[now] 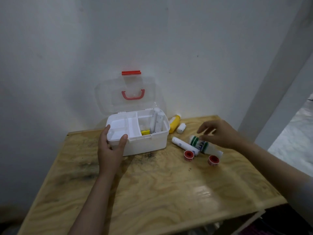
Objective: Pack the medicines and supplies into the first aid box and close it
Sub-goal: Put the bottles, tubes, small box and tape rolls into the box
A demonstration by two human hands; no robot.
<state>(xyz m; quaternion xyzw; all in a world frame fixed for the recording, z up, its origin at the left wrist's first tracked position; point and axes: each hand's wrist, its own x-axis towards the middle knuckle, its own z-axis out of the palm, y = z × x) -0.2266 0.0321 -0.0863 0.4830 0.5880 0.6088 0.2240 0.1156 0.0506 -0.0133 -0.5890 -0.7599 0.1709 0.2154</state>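
Observation:
The white first aid box (149, 143) stands open at the back of the table, its clear lid (128, 97) with a red handle leaning against the wall. Inside are a white tray, two upright bandage rolls (158, 122) and a small yellow packet (145, 132). My left hand (111, 148) grips the box's front left corner. My right hand (220, 134) hovers with spread fingers just above a white bottle with green bands (200, 144). Beside it lie a long bandage roll (183, 145), two red tape spools (188, 155) (213, 160), a short roll (181, 128) and a yellow bottle (174, 124).
The plywood table (152, 189) stands against a white wall, with its front and right edges in view. A wall corner and a bright floor area lie to the right. Dark clutter shows under the table's right end.

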